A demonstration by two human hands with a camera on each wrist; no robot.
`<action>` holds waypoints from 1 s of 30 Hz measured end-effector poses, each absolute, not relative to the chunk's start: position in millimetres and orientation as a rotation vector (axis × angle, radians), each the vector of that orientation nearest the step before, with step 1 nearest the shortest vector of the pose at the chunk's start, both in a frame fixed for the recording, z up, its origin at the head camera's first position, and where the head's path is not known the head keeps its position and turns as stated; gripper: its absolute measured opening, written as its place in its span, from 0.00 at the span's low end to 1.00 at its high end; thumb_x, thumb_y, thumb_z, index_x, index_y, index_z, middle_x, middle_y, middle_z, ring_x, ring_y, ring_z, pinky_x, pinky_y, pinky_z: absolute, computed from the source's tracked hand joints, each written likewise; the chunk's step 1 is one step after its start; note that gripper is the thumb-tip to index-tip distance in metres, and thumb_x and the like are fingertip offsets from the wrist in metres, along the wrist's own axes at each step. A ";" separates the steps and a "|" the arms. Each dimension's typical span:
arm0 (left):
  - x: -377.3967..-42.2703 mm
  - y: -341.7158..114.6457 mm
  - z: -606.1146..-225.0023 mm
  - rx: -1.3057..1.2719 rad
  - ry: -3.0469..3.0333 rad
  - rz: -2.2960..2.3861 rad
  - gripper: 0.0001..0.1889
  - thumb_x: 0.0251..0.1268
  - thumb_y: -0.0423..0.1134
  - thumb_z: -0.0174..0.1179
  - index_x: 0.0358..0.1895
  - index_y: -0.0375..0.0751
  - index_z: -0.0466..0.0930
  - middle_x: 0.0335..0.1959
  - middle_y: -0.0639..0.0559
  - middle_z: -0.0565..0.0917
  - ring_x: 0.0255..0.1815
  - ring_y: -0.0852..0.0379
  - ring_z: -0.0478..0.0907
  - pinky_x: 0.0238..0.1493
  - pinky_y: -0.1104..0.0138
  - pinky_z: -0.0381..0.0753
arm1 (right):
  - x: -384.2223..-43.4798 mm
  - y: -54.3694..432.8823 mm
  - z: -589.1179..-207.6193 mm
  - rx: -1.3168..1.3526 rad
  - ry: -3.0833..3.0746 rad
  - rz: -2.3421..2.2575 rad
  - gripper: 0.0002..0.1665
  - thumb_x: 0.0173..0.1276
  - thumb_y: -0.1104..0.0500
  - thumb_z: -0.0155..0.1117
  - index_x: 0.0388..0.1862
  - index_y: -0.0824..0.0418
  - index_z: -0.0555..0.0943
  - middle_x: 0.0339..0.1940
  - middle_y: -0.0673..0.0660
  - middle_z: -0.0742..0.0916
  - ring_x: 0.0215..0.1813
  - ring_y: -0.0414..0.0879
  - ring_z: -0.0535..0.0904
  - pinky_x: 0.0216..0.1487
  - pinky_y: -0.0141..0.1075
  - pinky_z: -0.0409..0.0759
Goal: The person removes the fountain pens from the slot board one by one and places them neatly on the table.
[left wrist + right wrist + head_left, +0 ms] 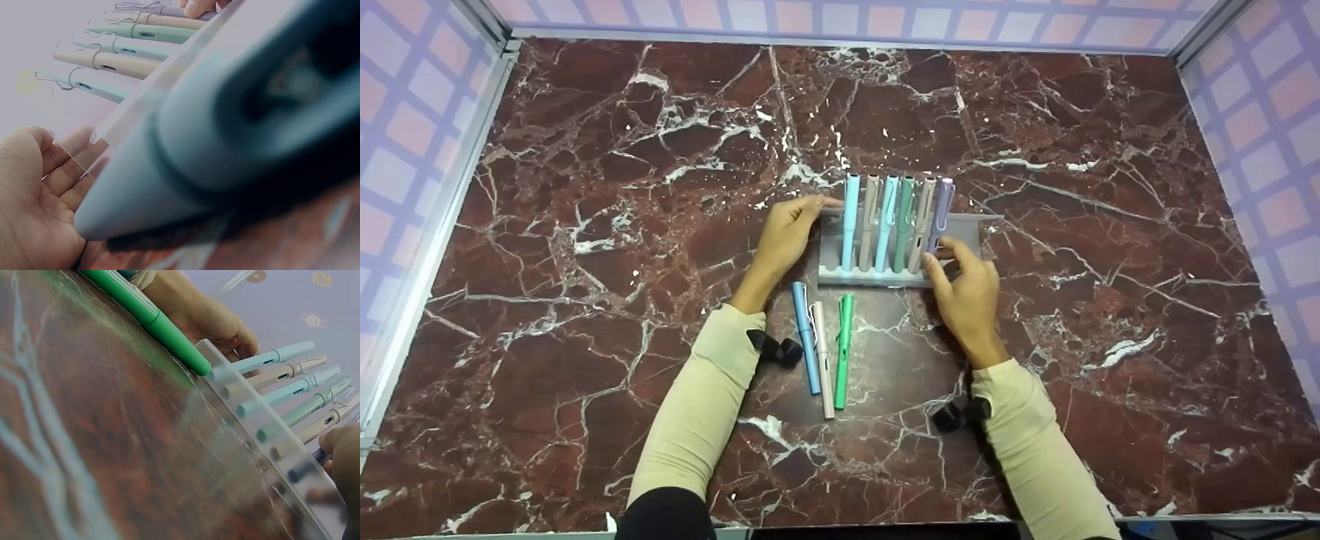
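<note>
A clear pen stand (pixel 877 279) holds several capped pens side by side, tilted back: light blue (pixel 850 225), beige, green and purple. Thumb and fingers of my left hand (pixel 789 232) grip the stand's left edge; some of these fingers show through the clear plastic in the left wrist view. At the right end of the row, my right hand (pixel 969 289) pinches the lower part of the purple pen (pixel 943 210), whose lower end sits in the stand's front strip. The right wrist view shows the pen's dark end (pixel 304 471) behind the clear strip.
In front of the stand lie a blue pen (pixel 807 341), a pale beige pen (pixel 824 367) and a green pen (pixel 844 352), between my forearms. The marble-patterned table (pixel 585 360) has patterned panels (pixel 412 120) along its back and sides.
</note>
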State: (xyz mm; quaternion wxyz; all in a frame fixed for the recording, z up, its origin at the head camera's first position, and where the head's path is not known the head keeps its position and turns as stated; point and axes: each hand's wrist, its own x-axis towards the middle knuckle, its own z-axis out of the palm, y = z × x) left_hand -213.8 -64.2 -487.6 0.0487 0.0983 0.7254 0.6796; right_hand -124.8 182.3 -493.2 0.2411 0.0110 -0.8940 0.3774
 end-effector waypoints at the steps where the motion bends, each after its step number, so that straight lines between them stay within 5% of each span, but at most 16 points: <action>1: -213.8 -64.3 -487.5 0.300 2.214 2.070 0.16 0.81 0.37 0.47 0.50 0.32 0.84 0.49 0.40 0.87 0.48 0.49 0.85 0.57 0.64 0.82 | -124.7 182.3 -492.9 0.032 -2.445 1.034 0.17 0.66 0.56 0.71 0.47 0.67 0.84 0.36 0.58 0.91 0.31 0.54 0.83 0.42 0.49 0.73; 10: -213.6 -64.8 -489.3 0.297 2.264 2.042 0.16 0.81 0.37 0.47 0.50 0.34 0.85 0.49 0.42 0.88 0.49 0.51 0.85 0.59 0.65 0.81 | -125.2 184.9 -493.6 0.048 -2.382 1.105 0.15 0.65 0.60 0.72 0.46 0.70 0.84 0.35 0.61 0.91 0.31 0.53 0.88 0.37 0.47 0.83; 20: -214.7 -63.5 -489.8 0.337 2.208 2.106 0.16 0.81 0.35 0.47 0.49 0.29 0.84 0.49 0.36 0.87 0.51 0.42 0.84 0.60 0.60 0.81 | -124.5 187.1 -494.1 0.042 -2.274 1.132 0.13 0.65 0.63 0.72 0.43 0.72 0.83 0.32 0.60 0.90 0.31 0.54 0.88 0.35 0.46 0.86; 30: -213.9 -64.2 -487.9 0.305 2.267 2.051 0.16 0.80 0.36 0.47 0.49 0.34 0.86 0.49 0.42 0.88 0.49 0.51 0.85 0.59 0.64 0.81 | -124.4 190.2 -492.8 0.012 -2.227 1.169 0.12 0.65 0.64 0.71 0.44 0.71 0.84 0.33 0.61 0.90 0.31 0.51 0.87 0.35 0.23 0.82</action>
